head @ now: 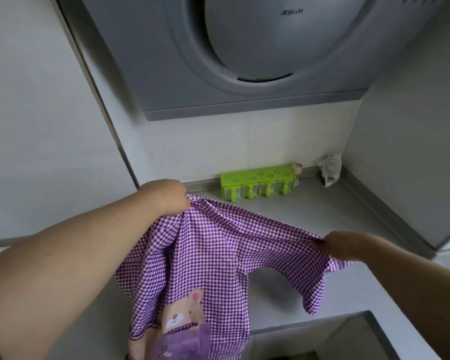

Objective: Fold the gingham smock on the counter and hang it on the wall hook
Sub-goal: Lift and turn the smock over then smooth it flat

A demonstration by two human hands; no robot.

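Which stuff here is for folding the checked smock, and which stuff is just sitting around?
For the job:
- gingham smock, purple, with a bear patch
- left hand, gripping its top edge
- right hand, pinching its other end
- counter

Just lying about:
- green seasoning rack
- white plastic bag
- range hood
- sink

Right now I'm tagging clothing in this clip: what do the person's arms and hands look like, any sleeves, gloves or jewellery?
Both forearms are bare up to the frame edge: no sleeves, gloves, watch or bracelets show. The left hand and right hand show no rings, though the fingers are mostly hidden. A sliver of dark fabric at the lower-left corner may be clothing.
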